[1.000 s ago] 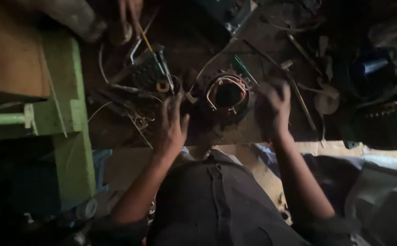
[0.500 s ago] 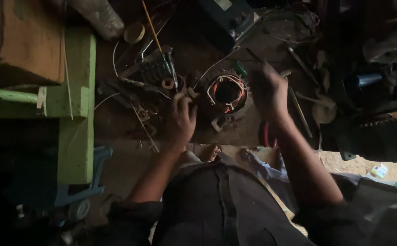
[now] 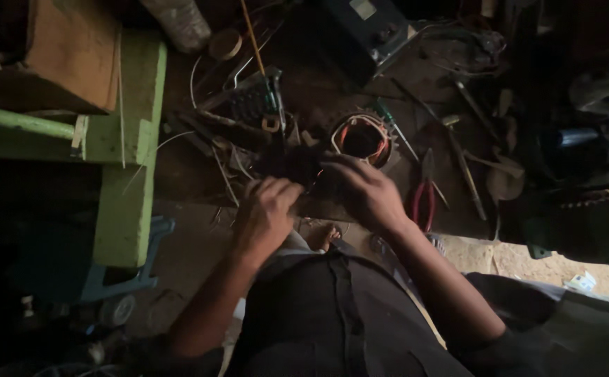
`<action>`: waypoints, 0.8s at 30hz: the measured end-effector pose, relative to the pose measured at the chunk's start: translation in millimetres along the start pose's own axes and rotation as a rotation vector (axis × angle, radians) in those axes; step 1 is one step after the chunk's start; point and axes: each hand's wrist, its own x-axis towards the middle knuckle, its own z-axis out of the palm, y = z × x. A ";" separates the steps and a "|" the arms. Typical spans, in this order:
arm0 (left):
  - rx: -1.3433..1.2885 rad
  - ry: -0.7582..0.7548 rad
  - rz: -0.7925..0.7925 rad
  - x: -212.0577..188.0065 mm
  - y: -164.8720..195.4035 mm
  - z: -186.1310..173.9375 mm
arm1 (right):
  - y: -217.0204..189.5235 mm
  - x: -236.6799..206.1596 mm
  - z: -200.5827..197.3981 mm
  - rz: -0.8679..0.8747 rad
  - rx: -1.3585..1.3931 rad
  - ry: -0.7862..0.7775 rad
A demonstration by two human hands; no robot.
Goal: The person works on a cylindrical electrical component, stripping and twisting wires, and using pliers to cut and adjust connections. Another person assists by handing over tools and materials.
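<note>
Head view: a dark wire bundle is gripped between left hand and right hand, fingers curled shut; the stator lies just beyond.

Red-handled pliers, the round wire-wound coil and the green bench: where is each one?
Red-handled pliers (image 3: 424, 201): head view, on the red handles.
Round wire-wound coil (image 3: 362, 139): head view, on the ring's lower winding edge.
Green bench (image 3: 126, 202): head view, on its upright green leg.

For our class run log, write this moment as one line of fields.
left hand: on dark bundle | right hand: beside it, grip unclear | behind: wound stator | right: red-handled pliers
</note>
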 end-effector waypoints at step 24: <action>-0.819 -0.040 -0.475 3.8 -129.6 -202.9 | -17.9 36.0 69.1 0.264 -0.301 -0.051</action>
